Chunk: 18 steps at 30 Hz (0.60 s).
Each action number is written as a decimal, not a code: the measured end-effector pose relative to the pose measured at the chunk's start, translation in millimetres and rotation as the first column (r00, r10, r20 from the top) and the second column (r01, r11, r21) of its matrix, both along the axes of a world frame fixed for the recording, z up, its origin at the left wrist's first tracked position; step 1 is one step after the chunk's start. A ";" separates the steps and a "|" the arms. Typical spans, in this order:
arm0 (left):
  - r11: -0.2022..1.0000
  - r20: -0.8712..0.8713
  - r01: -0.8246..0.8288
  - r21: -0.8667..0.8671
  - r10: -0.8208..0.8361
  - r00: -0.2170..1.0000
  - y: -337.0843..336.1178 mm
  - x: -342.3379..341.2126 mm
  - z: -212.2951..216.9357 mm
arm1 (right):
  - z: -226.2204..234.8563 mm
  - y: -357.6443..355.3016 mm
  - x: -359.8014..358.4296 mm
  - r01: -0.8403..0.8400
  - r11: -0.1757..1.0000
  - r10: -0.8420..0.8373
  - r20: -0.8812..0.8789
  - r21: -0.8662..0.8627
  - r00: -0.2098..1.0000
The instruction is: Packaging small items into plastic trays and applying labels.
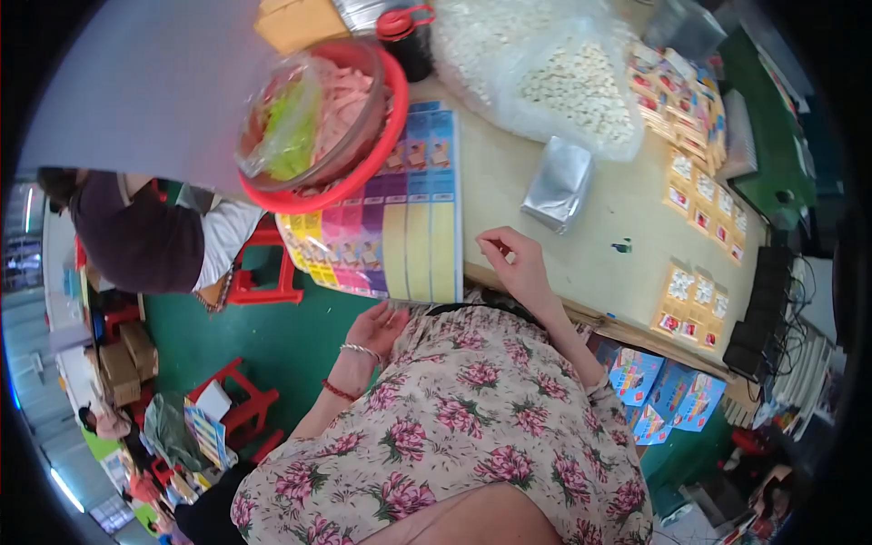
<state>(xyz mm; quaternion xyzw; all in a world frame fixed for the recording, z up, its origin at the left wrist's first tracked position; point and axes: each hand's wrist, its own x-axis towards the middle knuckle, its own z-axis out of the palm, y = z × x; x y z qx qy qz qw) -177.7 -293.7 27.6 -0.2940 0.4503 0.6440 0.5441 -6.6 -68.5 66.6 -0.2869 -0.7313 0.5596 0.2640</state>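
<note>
My right hand (518, 265) is raised over the front edge of the table, its fingers curled together; whether anything small is between them I cannot make out. Lower and to the left, my left hand (380, 329) rests by my waist with palm turned up and fingers loosely apart, holding nothing visible. Beside it, a colourful printed sheet (420, 232) lies over the table's left edge. A silver foil-wrapped block (558, 184) sits on the table, just beyond my right hand.
A red basin (386, 150) holds a bowl with pink pieces and a green bag (292, 136). Clear bags of white pieces (577, 86) lie at the back. Small filled cards (692, 304) are at right. Blue boxes (668, 391) are under the table. A person (136, 232) sits at left near red stools (268, 272).
</note>
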 end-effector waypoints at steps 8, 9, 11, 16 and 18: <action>0.968 -0.193 -0.220 0.125 0.241 0.951 3.1 26.8 47.9 | 31.3 -14.1 -57.6 -0.315 0.943 0.317 -0.006 0.105 0.948; 0.977 -0.366 -0.156 0.143 0.198 0.909 9.8 30.1 57.9 | 36.2 -17.3 -62.6 -0.331 0.930 0.342 -0.044 0.160 0.939; 0.987 -0.582 -0.113 0.113 0.158 0.798 26.7 36.3 67.8 | 42.2 -23.3 -73.9 -0.356 0.899 0.385 -0.074 0.256 0.920; 0.998 -0.819 -0.050 -0.041 -0.005 0.573 49.9 33.4 65.7 | 45.6 -26.4 -93.4 -0.408 0.792 0.475 -0.038 0.454 0.879; 1.000 -0.935 0.000 -0.023 -0.022 0.355 55.0 31.4 66.2 | 45.5 -26.1 -95.5 -0.484 0.744 0.574 -0.070 0.460 0.816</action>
